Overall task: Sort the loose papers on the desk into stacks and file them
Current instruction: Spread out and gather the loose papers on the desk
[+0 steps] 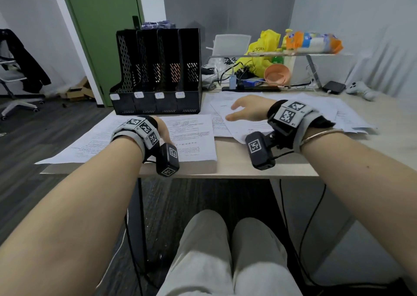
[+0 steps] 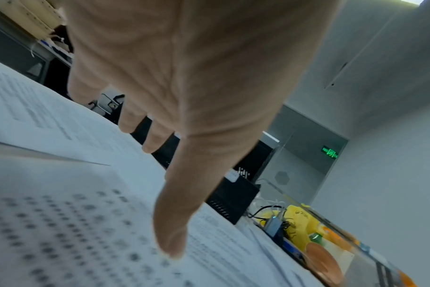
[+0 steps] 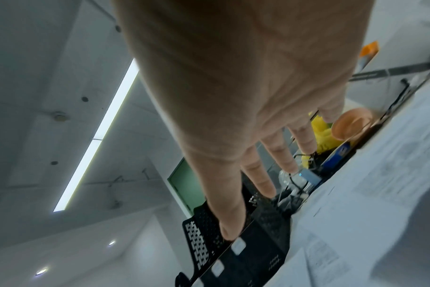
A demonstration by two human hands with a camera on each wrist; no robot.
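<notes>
White printed papers [image 1: 191, 135] lie spread over the wooden desk [image 1: 237, 167], in a pile at the left and a looser heap [image 1: 338, 113] at the right. My left hand [image 1: 163, 130] lies flat on the left pile, fingers straight, the thumb tip [image 2: 171, 250] touching a sheet [image 2: 62, 223]. My right hand [image 1: 246, 109] hovers palm down over the right-hand sheets with fingers [image 3: 258, 174] spread and holds nothing. A black mesh file holder [image 1: 158, 74] with several labelled slots stands at the desk's far left, beyond both hands; it also shows as the file holder [image 3: 233, 242] in the right wrist view.
Behind the papers a low shelf [image 1: 282, 55] carries a yellow bag [image 1: 264, 45] and a snack packet [image 1: 313, 43]. Under it lie cables, a power strip and an orange bowl [image 1: 276, 74]. A white game controller [image 1: 361, 89] sits far right. An office chair [image 1: 13, 76] stands left.
</notes>
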